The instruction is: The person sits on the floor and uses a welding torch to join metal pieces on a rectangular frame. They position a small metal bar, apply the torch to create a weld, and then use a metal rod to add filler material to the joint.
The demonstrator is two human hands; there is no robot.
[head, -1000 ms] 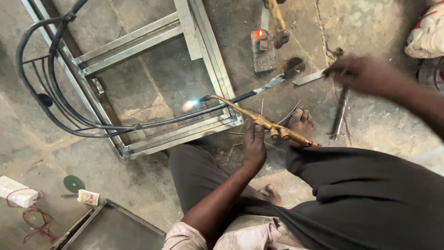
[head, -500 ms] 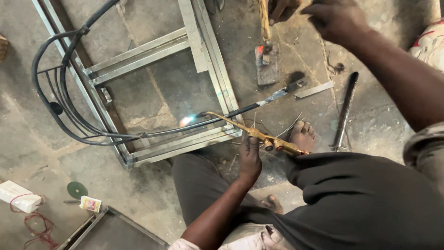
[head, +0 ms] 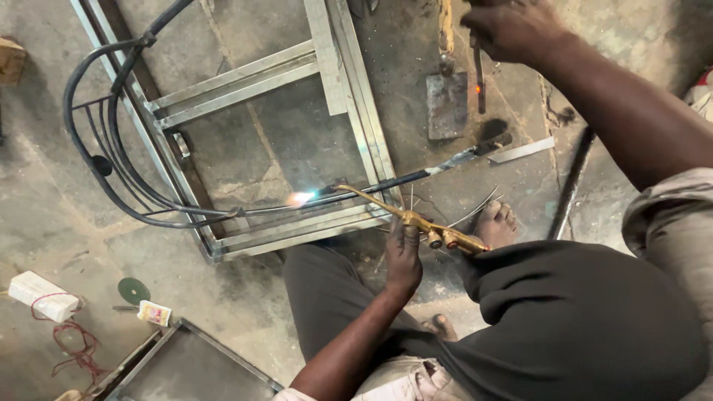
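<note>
Torch (head: 416, 219) in left hand (head: 403, 256), flame toward frame (head: 349, 89).

- Your left hand (head: 403, 256) and right hand (head: 512, 30): bare, no gloves.
- Forearms bare; light sleeve, bunched at your right upper arm.
- Dark trousers, loose, creased at the knees.
- Feet bare, no shoes.
</note>
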